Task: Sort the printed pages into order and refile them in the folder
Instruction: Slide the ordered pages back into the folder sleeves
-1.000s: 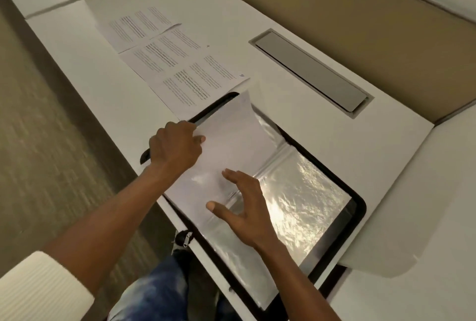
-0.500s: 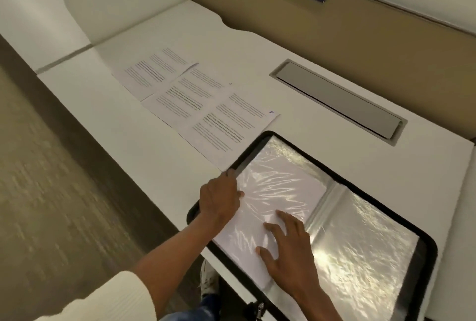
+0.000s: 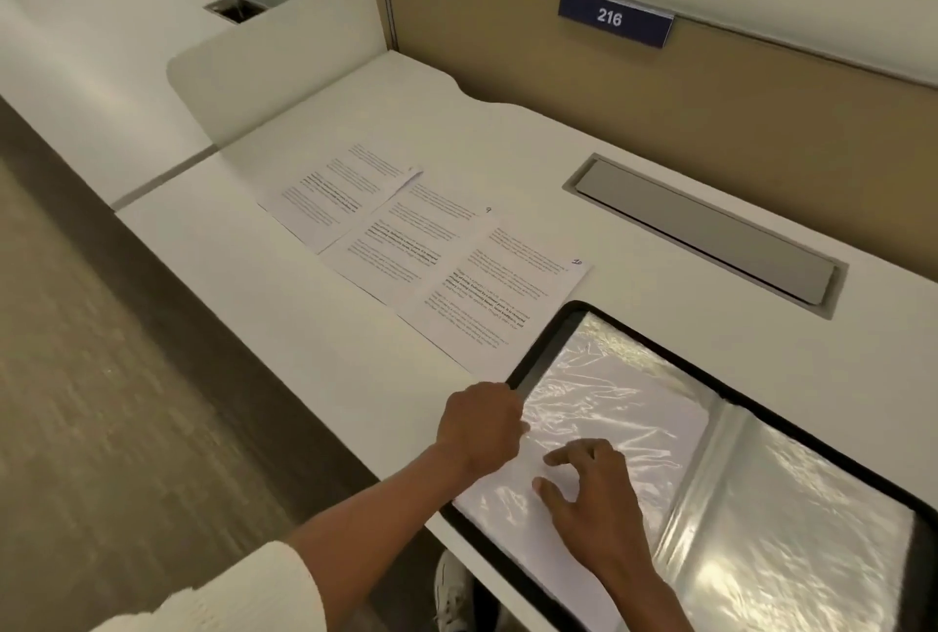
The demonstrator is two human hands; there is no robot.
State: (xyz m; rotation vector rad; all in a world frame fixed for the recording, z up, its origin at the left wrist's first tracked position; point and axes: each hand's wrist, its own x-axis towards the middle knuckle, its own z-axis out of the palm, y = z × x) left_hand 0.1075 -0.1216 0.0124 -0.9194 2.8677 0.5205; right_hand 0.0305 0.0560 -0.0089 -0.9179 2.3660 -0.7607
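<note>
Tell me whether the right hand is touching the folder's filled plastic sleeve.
Touching. The head view shows the right hand lying on the plastic sleeve, fingertips pressed onto it.

Two hands at the open folder [image 3: 539, 346]

The left hand [image 3: 479, 428], fingers curled, sits at the folder's left edge with its thumb against the glossy plastic sleeve [image 3: 616, 403], which holds a white sheet. The right hand [image 3: 591, 494] presses its fingertips on the same sleeve. Three printed pages [image 3: 436, 266] lie in an overlapping row on the surface [image 3: 284, 327], just beyond the folder's far-left corner.
</note>
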